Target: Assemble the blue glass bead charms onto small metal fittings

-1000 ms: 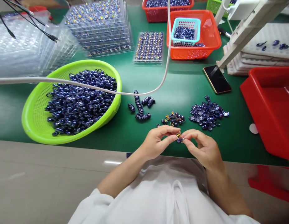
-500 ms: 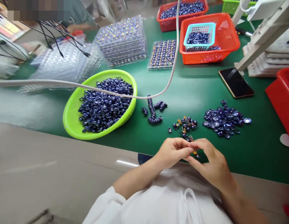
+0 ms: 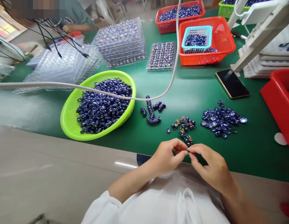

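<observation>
My left hand [image 3: 169,155] and my right hand [image 3: 208,163] meet fingertip to fingertip over the table's near edge. Thumb and forefinger are pinched on each; whatever small part sits between them is mostly hidden. Just beyond the fingers lies a loose pile of small dark-blue and gold pieces [image 3: 185,124]. To its right is a heap of shiny dark-blue flat pieces [image 3: 220,119]. Left of it, dark-blue rings are lined up in short rows [image 3: 150,109]. A green basket [image 3: 67,126] farther left is full of dark-blue rings [image 3: 104,105].
A white cable [image 3: 144,99] hangs across the view. Behind stand stacked clear trays [image 3: 121,46], a single filled tray [image 3: 160,56] and an orange basket [image 3: 221,37] with a turquoise one [image 3: 209,34] inside. A phone [image 3: 232,83] and a red bin [image 3: 278,102] are right. Another person sits far left.
My fingertips have drawn into a tighter pinch, and the gold-and-dark piece that showed below them is no longer visible there. The whole view has shifted slightly.
</observation>
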`<state>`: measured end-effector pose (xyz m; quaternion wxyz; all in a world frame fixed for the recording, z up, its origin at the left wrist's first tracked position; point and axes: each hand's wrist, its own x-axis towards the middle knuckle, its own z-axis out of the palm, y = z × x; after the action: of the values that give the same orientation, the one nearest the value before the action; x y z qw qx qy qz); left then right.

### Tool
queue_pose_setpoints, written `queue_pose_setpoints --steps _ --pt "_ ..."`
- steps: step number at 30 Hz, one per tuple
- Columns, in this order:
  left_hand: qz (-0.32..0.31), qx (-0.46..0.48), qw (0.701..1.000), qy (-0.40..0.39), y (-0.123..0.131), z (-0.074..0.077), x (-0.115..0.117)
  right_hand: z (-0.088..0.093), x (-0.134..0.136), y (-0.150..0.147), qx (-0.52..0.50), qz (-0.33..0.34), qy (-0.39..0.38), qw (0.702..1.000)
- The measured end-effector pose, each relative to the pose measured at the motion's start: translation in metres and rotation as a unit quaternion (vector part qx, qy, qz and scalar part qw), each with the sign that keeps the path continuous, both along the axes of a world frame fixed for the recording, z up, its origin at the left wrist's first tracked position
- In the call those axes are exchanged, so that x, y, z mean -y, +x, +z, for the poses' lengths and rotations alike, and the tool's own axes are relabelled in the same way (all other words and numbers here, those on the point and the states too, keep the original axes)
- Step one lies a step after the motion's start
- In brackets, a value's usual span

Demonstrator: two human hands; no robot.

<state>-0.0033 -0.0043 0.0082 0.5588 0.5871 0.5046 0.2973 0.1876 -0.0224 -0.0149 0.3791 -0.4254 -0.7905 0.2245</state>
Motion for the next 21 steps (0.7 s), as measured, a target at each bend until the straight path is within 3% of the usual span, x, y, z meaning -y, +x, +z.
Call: queue_pose_setpoints --steps 7,12,17,21 --pt "-0.065 -0.068 0.987 0.134 -0.021 -0.003 0.007 0.006 0.000 -0.002 0.002 0.049 -0.101 0.994" --pt "0.031 -0.210 0.935 0.285 -0.039 -0.024 -0.019 0.010 -0.002 -0.005 -0.031 0.037 -0.130 0.990" --pt "0.014 -0.303 0.899 0.317 -0.045 -0.043 -0.045 0.011 -0.001 -0.008 -0.064 0.036 -0.167 0.983" --pt "0.029 -0.245 0.925 0.289 -0.043 -0.038 -0.042 0.007 -0.001 -0.007 -0.073 0.006 -0.165 0.984"
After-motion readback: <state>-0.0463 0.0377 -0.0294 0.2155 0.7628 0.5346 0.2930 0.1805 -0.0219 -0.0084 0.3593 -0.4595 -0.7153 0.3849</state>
